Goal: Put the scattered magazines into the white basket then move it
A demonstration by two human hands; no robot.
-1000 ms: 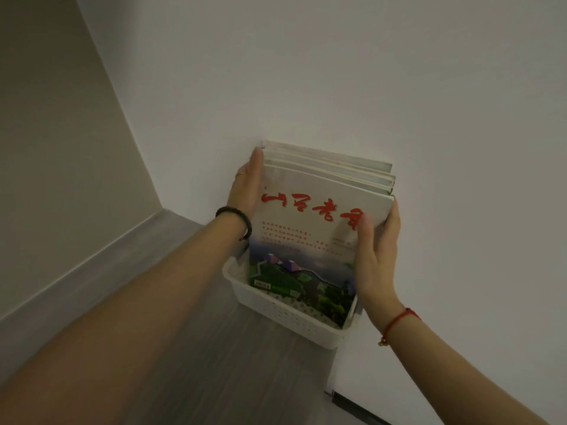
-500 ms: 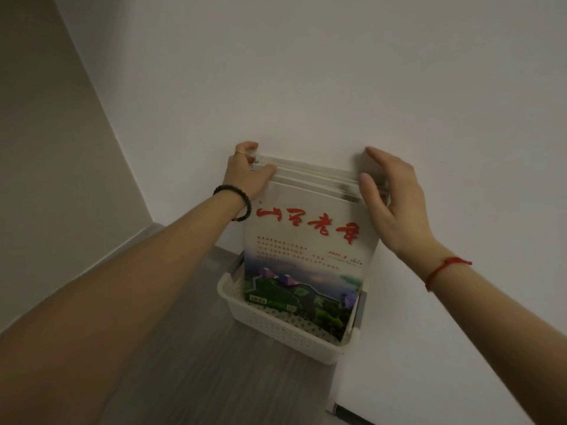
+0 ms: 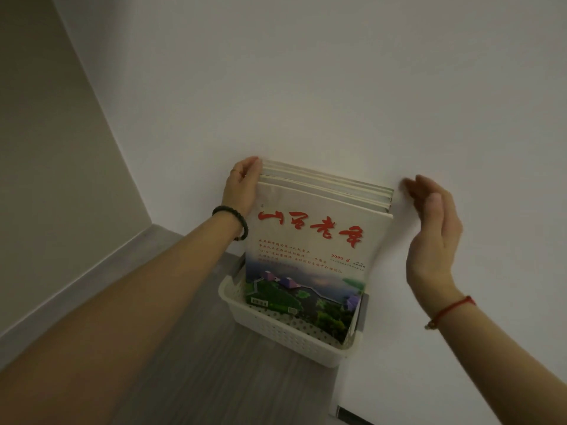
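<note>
A stack of several magazines (image 3: 316, 237) stands upright in the white perforated basket (image 3: 276, 329), leaning back against the white wall. The front cover shows red characters over a green landscape. The basket sits on a grey wood-grain surface against the wall. My left hand (image 3: 241, 184) presses on the top left corner of the stack, fingers curled against its edge. My right hand (image 3: 432, 219) hovers just right of the stack's top right corner, fingers apart and clear of the magazines.
The white wall (image 3: 337, 87) rises directly behind the basket. A beige wall (image 3: 46, 179) with a grey skirting runs along the left. The grey surface (image 3: 199, 363) stretches toward me. A dark gap (image 3: 349, 414) shows at the lower right.
My right hand has let go of the stack's right side and moved away to the right. My left hand has slid up to the top left corner. The magazines stay in the basket.
</note>
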